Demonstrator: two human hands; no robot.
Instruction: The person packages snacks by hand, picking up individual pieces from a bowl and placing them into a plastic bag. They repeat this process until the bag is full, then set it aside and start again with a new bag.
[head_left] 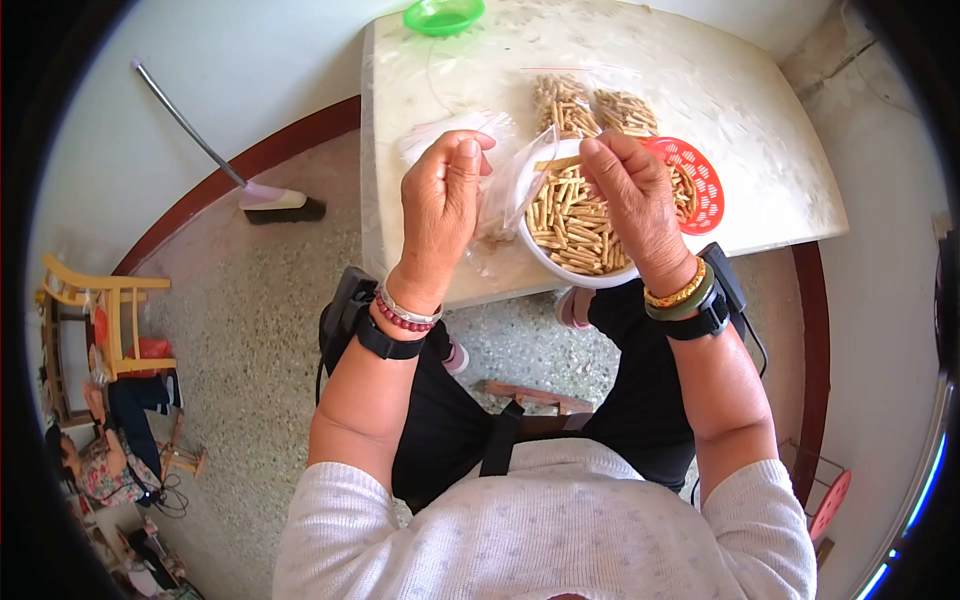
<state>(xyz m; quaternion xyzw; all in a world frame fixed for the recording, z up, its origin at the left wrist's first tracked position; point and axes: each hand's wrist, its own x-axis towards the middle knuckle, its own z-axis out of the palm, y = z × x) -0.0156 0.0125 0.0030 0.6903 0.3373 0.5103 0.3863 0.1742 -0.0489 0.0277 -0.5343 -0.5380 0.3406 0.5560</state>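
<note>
Closed at the fingertips, my left hand (440, 205) is raised over the table's front part, beside a clear plastic bag (505, 195); the bag's upper edge reaches up between my two hands. My right hand (637, 200) pinches a short tan stick (557, 163) near the bag's opening. Below it, a white bowl (538, 252) holds many similar sticks (572, 225). To the right of the bowl is a red perforated basket (708, 190) with more sticks, partly hidden by my right hand. Whether my left fingers grip the bag's edge is hard to make out.
Two filled bags of sticks (562, 103) lie behind the bowl on the table (760, 110). A stack of empty clear bags (425, 135) is at left, a green bowl (443, 16) at the back. A broom (270, 200) leans at the wall. Another person (110, 465) sits far left.
</note>
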